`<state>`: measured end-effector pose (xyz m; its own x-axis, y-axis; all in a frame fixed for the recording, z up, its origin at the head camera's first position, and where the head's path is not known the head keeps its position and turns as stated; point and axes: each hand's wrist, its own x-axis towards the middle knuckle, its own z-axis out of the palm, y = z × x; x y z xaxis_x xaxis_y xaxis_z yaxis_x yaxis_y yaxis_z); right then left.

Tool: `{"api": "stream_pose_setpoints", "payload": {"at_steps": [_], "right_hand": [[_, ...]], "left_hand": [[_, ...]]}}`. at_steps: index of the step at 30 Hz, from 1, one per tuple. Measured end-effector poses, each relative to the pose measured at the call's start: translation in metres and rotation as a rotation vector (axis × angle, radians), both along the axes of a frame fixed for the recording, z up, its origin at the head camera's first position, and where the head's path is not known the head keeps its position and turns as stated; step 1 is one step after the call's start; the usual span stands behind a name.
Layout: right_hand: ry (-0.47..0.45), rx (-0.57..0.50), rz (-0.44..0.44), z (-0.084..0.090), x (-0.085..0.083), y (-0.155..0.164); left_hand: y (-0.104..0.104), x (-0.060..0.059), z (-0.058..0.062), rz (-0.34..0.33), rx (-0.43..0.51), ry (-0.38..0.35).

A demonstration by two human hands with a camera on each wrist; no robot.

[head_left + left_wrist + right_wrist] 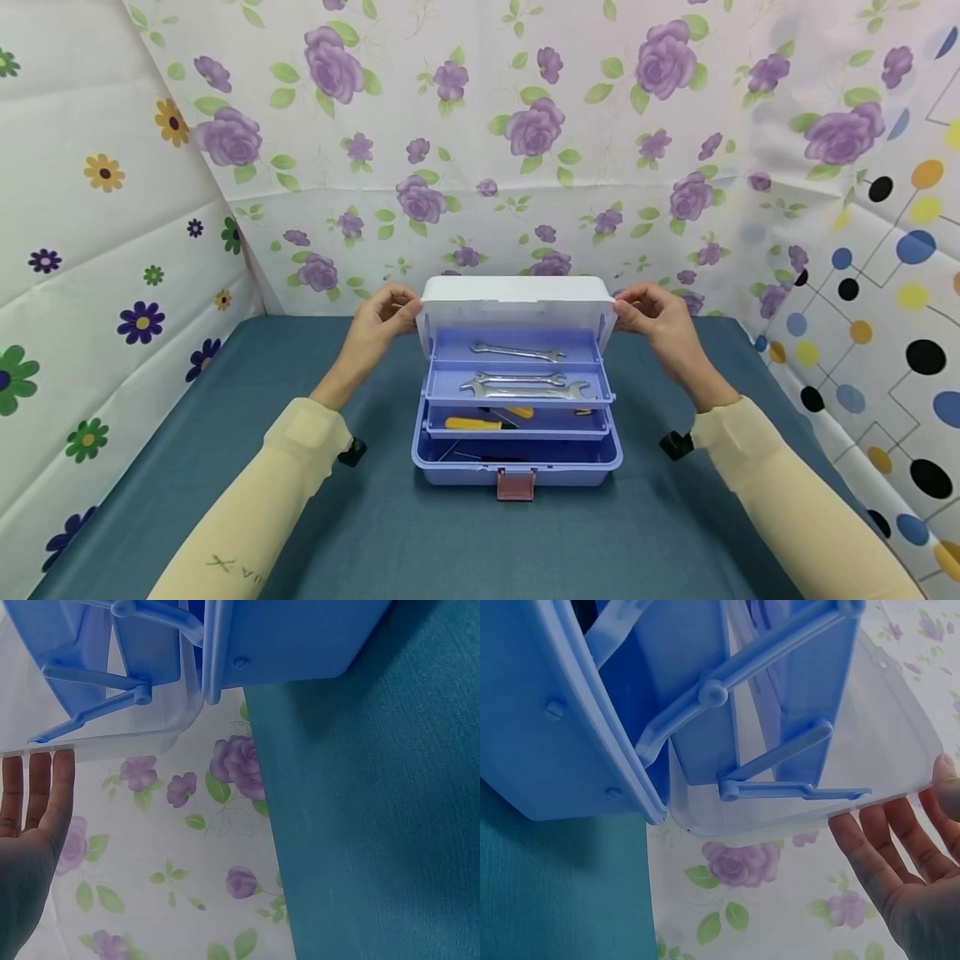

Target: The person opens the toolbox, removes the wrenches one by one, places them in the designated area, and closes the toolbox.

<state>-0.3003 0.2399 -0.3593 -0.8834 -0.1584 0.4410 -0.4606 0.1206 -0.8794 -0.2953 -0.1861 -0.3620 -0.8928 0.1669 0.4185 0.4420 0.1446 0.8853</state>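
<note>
A blue toolbox stands on the table, its translucent white lid raised and its stepped trays spread out. My left hand holds the lid's left edge; in the left wrist view its fingers lie straight against the rim. On the opposite side, my right hand holds the lid's right edge between thumb and fingers. Silver wrenches lie in the top tray. Below them sits a yellow-handled tool, and dark slim tools are in the bottom.
A reddish-brown latch hangs at the toolbox's front. Blue hinge arms link the trays to the box and lid. A blue-green cloth covers the table, with flowered sheets behind and patterned sheets at both sides.
</note>
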Motion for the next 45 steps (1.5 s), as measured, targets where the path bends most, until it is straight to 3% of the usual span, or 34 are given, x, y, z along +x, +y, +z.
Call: {"api": "stream_pose_setpoints", "payload": {"at_steps": [11, 24, 40, 45], "right_hand": [[-0.048, -0.04, -0.073, -0.003, -0.004, -0.004], [-0.099, -0.035, -0.046, -0.003, -0.008, -0.006], [-0.251, -0.16, -0.014, -0.001, -0.022, 0.0], [-0.248, -0.142, -0.004, -0.003, -0.026, 0.001]], "left_hand": [[0.002, -0.004, 0.001, 0.028, 0.043, -0.072], [0.003, -0.008, -0.004, 0.036, 0.058, -0.062], [-0.002, -0.017, -0.001, 0.002, 0.122, -0.213], [-0.002, -0.021, -0.002, 0.006, 0.135, -0.219]]}}
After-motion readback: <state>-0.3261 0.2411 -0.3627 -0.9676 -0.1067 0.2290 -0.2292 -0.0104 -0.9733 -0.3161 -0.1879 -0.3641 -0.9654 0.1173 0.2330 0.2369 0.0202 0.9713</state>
